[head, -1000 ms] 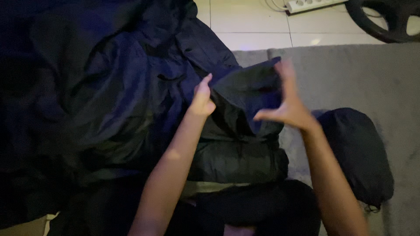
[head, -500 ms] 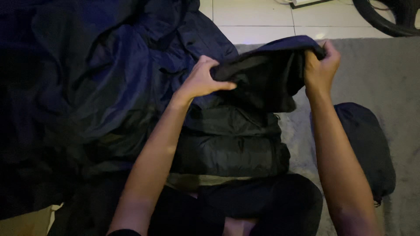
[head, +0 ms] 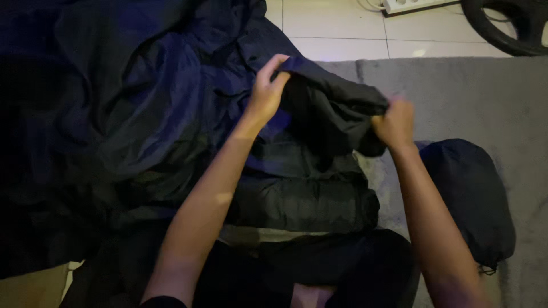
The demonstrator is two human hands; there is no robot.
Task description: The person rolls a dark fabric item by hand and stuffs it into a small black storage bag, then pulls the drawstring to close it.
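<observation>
Grey carpet point(head: 456, 97) over tiled floor carries a dark blue fabric spread point(head: 125, 114). Left hand point(head: 267, 94) and right hand point(head: 395, 122) each grip the raised black fabric edge point(head: 334, 108), centre. Folding appears underway; the next move calls for even tension.

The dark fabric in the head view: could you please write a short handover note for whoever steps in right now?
Left hand: closed on the left edge of the dark fabric piece, lifted.
Right hand: closed on the same piece's right edge.
The piece is stretched between both hands above a rolled dark bundle, which lies at the edge of the grey rug. A large blue-black sheet spreads out to the left; a dark stuffed sack lies on the rug to the right.
Done: bundle rolled up.
Left: the held piece is not yet on or around the bundle.
</observation>
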